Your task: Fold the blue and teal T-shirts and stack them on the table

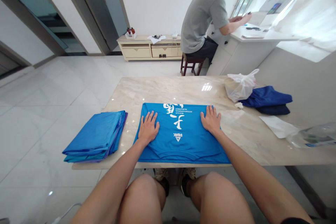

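A bright blue T-shirt (pixel 181 140) with white lettering lies partly folded on the marble table (pixel 189 91), near its front edge. My left hand (pixel 148 126) rests flat on the shirt's left side, fingers spread. On the shirt's right side my right hand (pixel 210 119) lies flat in the same way. Neither hand grips the cloth.
A stack of folded blue shirts (pixel 98 140) sits at the table's left front corner. A white plastic bag (pixel 240 85), dark blue clothes (pixel 267 99), a paper sheet (pixel 278 126) and clear plastic packaging (pixel 312 135) lie at the right. A person in a grey shirt (pixel 203 15) sits at a far desk.
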Demonstrator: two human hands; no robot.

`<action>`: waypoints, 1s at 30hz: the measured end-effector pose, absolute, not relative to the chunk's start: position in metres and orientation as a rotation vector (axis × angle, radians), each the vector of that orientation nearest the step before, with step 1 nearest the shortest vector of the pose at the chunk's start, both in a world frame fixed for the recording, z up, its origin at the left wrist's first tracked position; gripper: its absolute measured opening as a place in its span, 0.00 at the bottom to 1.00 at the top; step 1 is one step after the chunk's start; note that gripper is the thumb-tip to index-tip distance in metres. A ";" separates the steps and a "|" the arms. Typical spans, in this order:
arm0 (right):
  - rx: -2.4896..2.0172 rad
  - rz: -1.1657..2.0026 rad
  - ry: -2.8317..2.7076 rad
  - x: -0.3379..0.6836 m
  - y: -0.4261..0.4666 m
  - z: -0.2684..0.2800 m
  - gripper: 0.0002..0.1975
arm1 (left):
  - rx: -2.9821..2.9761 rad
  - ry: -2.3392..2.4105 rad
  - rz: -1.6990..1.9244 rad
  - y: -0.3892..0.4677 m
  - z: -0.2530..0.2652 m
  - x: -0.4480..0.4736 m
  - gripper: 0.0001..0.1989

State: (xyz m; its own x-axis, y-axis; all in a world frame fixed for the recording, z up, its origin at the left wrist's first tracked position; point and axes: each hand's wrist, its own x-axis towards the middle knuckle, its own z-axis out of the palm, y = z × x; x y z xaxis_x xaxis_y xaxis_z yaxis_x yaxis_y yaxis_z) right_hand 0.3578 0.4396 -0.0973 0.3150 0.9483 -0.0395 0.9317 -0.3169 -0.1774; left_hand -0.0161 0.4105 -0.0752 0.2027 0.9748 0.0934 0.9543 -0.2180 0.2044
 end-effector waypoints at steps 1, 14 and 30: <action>-2.436 0.203 -1.755 0.358 0.443 -0.098 0.39 | 2.359 1.894 0.301 0.417 -0.075 -0.016 0.33; -2.431 0.157 -1.732 0.365 0.475 -0.109 0.39 | 2.390 1.880 0.257 0.459 -0.080 -0.011 0.33; -2.219 0.307 -1.487 0.365 0.382 0.030 0.22 | 2.351 1.662 0.059 0.329 0.051 0.077 0.17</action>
